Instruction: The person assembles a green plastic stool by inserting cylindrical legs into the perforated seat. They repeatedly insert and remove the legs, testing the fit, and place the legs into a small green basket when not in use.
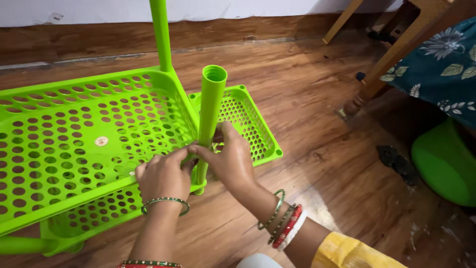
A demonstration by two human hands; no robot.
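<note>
Head view: two hands (198,171) grip one green tube (210,114); two perforated trays (74,144).

A bright green plastic tube (209,116) stands upright at the corner of a perforated green tray (74,144). A second matching tray (253,131) lies beneath on the wooden floor (317,104).

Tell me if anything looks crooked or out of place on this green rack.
The upper tray sits tilted over the lower tray, not level. Both hands, left and right, grip the green tube at its corner. Another tube lies flat on the floor.
</note>
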